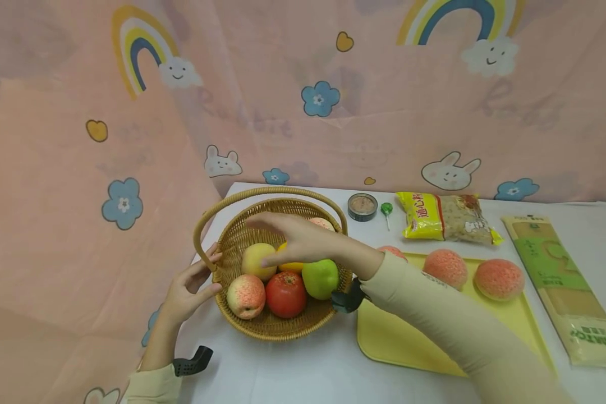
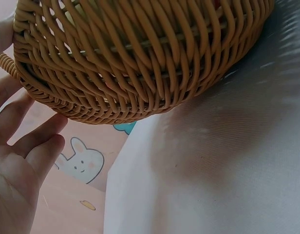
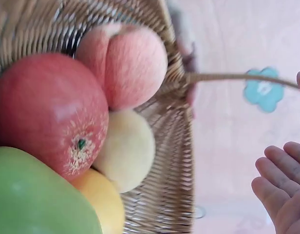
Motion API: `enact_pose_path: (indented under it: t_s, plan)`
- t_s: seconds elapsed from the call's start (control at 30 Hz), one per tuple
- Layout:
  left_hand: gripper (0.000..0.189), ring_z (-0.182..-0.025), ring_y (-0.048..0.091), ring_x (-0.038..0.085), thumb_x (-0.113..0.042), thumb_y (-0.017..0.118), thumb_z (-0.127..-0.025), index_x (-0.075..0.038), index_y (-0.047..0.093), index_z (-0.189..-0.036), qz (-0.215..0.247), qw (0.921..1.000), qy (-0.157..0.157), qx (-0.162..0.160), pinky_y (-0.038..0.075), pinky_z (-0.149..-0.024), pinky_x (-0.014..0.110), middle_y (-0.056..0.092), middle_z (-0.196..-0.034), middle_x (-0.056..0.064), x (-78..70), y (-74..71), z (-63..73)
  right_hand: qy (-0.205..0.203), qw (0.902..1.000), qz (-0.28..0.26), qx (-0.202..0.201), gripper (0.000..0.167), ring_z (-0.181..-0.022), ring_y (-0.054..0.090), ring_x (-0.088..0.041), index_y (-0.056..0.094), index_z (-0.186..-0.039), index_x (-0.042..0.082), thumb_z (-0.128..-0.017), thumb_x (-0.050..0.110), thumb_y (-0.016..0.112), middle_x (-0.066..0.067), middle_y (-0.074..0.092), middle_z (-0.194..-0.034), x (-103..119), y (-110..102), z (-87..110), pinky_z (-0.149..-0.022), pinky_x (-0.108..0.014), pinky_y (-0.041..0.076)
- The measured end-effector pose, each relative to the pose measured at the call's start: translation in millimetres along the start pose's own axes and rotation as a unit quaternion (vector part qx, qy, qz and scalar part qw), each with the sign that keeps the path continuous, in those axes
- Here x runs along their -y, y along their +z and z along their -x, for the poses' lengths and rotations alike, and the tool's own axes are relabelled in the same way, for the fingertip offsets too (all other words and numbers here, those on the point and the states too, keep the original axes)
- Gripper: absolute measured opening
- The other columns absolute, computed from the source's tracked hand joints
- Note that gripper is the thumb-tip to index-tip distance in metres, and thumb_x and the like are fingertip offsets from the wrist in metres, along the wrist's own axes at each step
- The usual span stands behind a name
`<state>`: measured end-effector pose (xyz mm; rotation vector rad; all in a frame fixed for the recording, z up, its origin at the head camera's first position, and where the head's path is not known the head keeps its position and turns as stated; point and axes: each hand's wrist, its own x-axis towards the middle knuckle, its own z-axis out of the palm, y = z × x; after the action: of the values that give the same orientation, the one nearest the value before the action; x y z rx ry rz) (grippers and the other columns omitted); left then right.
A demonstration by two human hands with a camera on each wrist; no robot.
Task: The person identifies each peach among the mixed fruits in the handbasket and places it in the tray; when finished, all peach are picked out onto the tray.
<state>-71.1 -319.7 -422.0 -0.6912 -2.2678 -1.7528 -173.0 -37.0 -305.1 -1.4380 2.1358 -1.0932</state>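
A wicker basket (image 1: 275,336) with an arched handle holds several fruits: a pink-and-cream peach (image 1: 246,297), a red apple (image 1: 286,295), a green fruit (image 1: 321,279), a pale yellow fruit (image 1: 258,262) and, partly covered, a yellow fruit (image 1: 293,267). One more pinkish fruit (image 1: 321,223) shows at the far side. With its fingertips my left hand (image 1: 186,292) touches the basket's left rim by the handle base; in the left wrist view the fingers (image 2: 43,131) lie rather straight along the wicker. Above the fruit hovers my right hand (image 1: 303,241), fingers extended and holding nothing.
Right of the basket, a yellow tray (image 1: 404,342) carries pink fuzzy peaches (image 1: 445,268), partly behind my right sleeve. Behind it lie a round compact (image 1: 362,207), a green lollipop (image 1: 386,209) and a yellow food packet (image 1: 446,217). A long green-and-tan packet (image 1: 560,280) lies far right.
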Motion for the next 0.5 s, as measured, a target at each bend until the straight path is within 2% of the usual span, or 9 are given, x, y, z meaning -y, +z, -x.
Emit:
enact_pose_path:
  t_s: [0.17,0.23,0.33,0.5]
  plan:
    - [0.051,-0.142,0.029,0.016,0.015,0.061,-0.082,0.021,0.042,-0.129,0.002,1.0000,0.004,0.003,0.031,-0.110,0.019,0.024,-0.150,0.031,-0.3,-0.7,0.0,0.079,0.9953,-0.053,0.019,0.071,-0.137,0.038,-0.015,0.040,-0.143,0.011,-0.083,0.029,0.074,-0.002,0.045,-0.146,-16,7,-30.2,-0.113,-0.034,0.031]
    - [0.051,-0.142,0.029,0.017,0.016,0.061,-0.082,0.021,0.042,-0.129,0.001,1.0000,0.006,0.004,0.032,-0.110,0.019,0.023,-0.149,0.032,0.0,-0.7,0.1,0.097,0.9931,-0.061,0.026,0.071,-0.137,0.038,-0.015,0.041,-0.142,0.010,-0.082,0.028,0.074,-0.002,0.045,-0.146,-23,11,-40.0,-0.113,-0.034,0.031]
    - [0.051,-0.142,0.029,0.015,0.014,0.062,-0.082,0.021,0.042,-0.129,0.001,1.0000,-0.001,0.001,0.032,-0.110,0.019,0.023,-0.149,0.033,-0.7,-0.1,-0.2,0.100,0.9929,-0.052,0.040,0.070,-0.137,0.039,-0.019,0.042,-0.141,0.007,-0.082,0.027,0.074,-0.006,0.045,-0.146,-32,17,-51.7,-0.114,-0.034,0.031]
    - [0.051,-0.142,0.030,0.015,0.012,0.063,-0.083,0.021,0.043,-0.128,0.000,1.0000,-0.004,0.000,0.032,-0.110,0.019,0.023,-0.149,0.034,-1.7,0.4,-0.5,0.102,0.9902,-0.069,0.065,0.068,-0.136,0.039,-0.024,0.042,-0.140,0.001,-0.083,0.020,0.074,-0.012,0.045,-0.145,-47,28,-63.4,-0.114,-0.035,0.030]
